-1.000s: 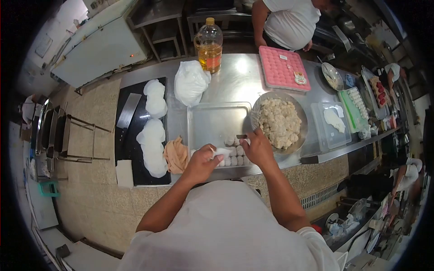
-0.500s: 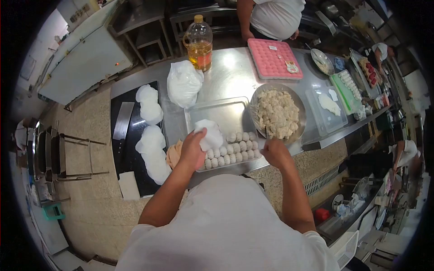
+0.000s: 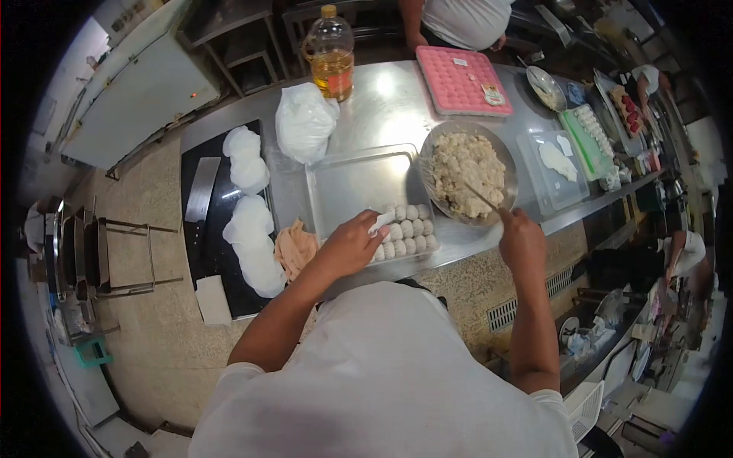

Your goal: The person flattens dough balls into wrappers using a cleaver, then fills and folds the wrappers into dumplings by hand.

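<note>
My left hand (image 3: 353,244) is closed on a white round dumpling wrapper (image 3: 381,223), folded between thumb and fingers, over the near side of a metal tray (image 3: 327,179). Rows of pale round dumplings (image 3: 408,229) lie at that tray's near right; my hand hides some. My right hand (image 3: 524,243) grips a thin stick-like tool (image 3: 482,198), whose far end reaches into a pale chunky filling (image 3: 466,168). A wide metal bowl (image 3: 507,156) holds this filling, right of the tray. Left of my left hand, a peach-coloured cloth (image 3: 295,248) lies crumpled beside the tray.
Stacks of white wrappers (image 3: 248,221) and a cleaver (image 3: 202,187) lie on a black board (image 3: 229,195). Farther back are a white plastic bag (image 3: 305,122), an oil bottle (image 3: 334,65) and a pink egg-tray pack (image 3: 462,80). A person (image 3: 466,27) stands across the table.
My left hand has moved right, and the wrapper, spread flat before, is now folded. My right hand has shifted right, away from the tray, with the tool across the bowl.
</note>
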Available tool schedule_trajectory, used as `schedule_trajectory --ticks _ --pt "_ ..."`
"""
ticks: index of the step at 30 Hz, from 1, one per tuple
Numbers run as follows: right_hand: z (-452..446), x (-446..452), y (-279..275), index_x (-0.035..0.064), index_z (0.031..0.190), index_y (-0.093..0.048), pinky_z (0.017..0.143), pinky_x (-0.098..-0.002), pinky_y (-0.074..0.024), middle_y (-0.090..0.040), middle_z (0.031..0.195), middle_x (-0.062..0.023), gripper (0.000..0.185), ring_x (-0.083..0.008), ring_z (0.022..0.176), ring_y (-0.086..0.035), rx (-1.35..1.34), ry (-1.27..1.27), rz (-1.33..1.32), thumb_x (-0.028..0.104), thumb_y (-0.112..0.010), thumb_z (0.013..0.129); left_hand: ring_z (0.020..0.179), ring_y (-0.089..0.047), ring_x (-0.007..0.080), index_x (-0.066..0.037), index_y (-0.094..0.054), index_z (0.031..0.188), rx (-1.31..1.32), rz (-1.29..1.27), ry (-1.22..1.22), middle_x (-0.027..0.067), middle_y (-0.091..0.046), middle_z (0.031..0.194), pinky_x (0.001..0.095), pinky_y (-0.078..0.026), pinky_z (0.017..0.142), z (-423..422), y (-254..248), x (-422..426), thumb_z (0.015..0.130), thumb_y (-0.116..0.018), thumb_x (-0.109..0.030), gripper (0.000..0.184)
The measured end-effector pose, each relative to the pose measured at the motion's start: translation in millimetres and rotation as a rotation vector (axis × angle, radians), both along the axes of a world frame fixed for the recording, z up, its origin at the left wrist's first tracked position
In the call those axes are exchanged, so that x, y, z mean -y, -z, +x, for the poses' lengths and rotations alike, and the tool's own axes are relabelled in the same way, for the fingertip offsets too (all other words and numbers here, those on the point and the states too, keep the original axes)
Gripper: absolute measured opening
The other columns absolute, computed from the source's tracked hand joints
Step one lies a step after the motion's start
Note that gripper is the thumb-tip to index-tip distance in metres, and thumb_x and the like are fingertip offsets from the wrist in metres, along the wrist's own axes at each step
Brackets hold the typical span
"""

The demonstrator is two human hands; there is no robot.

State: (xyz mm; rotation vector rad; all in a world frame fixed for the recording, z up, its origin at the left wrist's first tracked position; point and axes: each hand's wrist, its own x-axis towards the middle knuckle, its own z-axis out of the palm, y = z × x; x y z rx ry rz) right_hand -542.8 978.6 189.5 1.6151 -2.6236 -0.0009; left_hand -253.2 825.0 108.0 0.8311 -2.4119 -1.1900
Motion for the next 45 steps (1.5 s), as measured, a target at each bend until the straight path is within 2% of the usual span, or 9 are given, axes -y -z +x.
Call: schedule_trajectory --ticks 3,8,11,13,16,26,31,35,45 --pt "1 4 45 0.0064 0.088 -0.068 0.068 -0.0465 -0.0568 -0.068 0.093 -0.016 0.015 -0.0363 0.079 -0.07 -0.01 -0.076 0.181 0.009 -0.053 0.087 0.092 -0.064 0.0404 0.005 -0.058 0.121 0.024 -0.135 0.06 0.0227 -0.063 0.115 0.0444 -0.052 0.081 -8 -8 2 0.101 -0.054 -0.023 0.034" --pt "13 9 35 0.0066 0.097 -0.07 0.072 -0.0474 -0.0559 -0.067 0.093 -0.0166 0.021 -0.0384 0.08 -0.069 0.093 -0.08 0.143 0.006 -0.053 0.085 0.093 -0.066 0.0379 0.008 -0.057 0.123 -0.076 -0.194 -0.01 0.023 -0.064 0.113 0.0434 -0.052 0.081 -14 -7 8 0.102 -0.054 -0.027 0.041" --pt "6 9 28 0.0045 0.094 -0.066 0.071 -0.0471 -0.0565 -0.067 0.089 -0.0169 0.015 -0.0382 0.081 -0.07 0.089 -0.064 0.054 0.009 -0.053 0.087 0.097 -0.067 0.0306 0.004 -0.058 0.124 0.031 0.116 -0.173 0.0202 -0.067 0.114 0.0396 -0.052 0.084 -21 2 11 0.102 -0.055 -0.032 0.043" --pt "0 13 42 0.0048 0.099 -0.068 0.074 -0.0477 -0.0558 -0.067 0.092 -0.0178 0.02 -0.0396 0.085 -0.069 0.141 -0.009 0.04 0.008 -0.052 0.087 0.097 -0.065 0.0263 0.004 -0.058 0.12 -0.205 0.913 -0.426 0.0129 -0.067 0.11 0.0367 -0.05 0.087 -29 35 14 0.1 -0.058 -0.035 0.044" --pt "-2 11 67 0.0062 0.102 -0.07 0.076 -0.0488 -0.0552 -0.068 0.096 -0.0192 0.025 -0.0401 0.086 -0.069 0.204 -0.141 -0.009 0.007 -0.051 0.086 0.103 -0.062 0.0199 0.004 -0.061 0.117 -0.533 1.31 -0.368 0.0082 -0.066 0.111 0.0357 -0.046 0.091 -39 41 10 0.099 -0.06 -0.04 0.048" --pt "-10 -11 51 0.009 0.11 -0.072 0.079 -0.0498 -0.0543 -0.069 0.097 -0.0198 0.034 -0.0414 0.089 -0.068 0.202 0.031 0.009 0.005 -0.05 0.085 0.107 -0.062 0.0236 0.003 -0.06 0.123 -0.269 1.168 -0.361 0.0113 -0.066 0.117 0.0373 -0.045 0.097 -60 37 11 0.1 -0.056 -0.036 0.046" --pt "-8 -18 65 0.0106 0.11 -0.073 0.075 -0.0506 -0.0543 -0.068 0.096 -0.0205 0.032 -0.0418 0.086 -0.068 0.39 -0.076 -0.133 0.006 -0.052 0.086 0.107 -0.063 0.0257 0.005 -0.058 0.126 -0.486 1.437 -0.294 0.0136 -0.067 0.118 0.0391 -0.047 0.094 -81 58 7 0.103 -0.051 -0.034 0.046" --pt "-3 -19 74 0.0096 0.109 -0.073 0.073 -0.0504 -0.0536 -0.068 0.095 -0.0203 0.031 -0.042 0.085 -0.067 0.241 0.038 -0.04 0.004 -0.054 0.085 0.106 -0.064 0.0258 0.003 -0.059 0.126 -0.469 1.471 -0.275 0.0131 -0.067 0.117 0.0399 -0.048 0.093 -100 59 5 0.103 -0.049 -0.035 0.046" --pt "24 -32 68 0.0061 0.109 -0.071 0.071 -0.0457 -0.051 -0.063 0.086 -0.0176 0.027 -0.039 0.078 -0.064 0.596 -0.109 -0.236 0.0 -0.063 0.085 0.112 -0.063 0.032 0.0 -0.057 0.128 -0.479 1.712 -0.339 0.0175 -0.065 0.123 0.046 -0.049 0.096 -111 72 12 0.105 -0.04 -0.047 0.055"
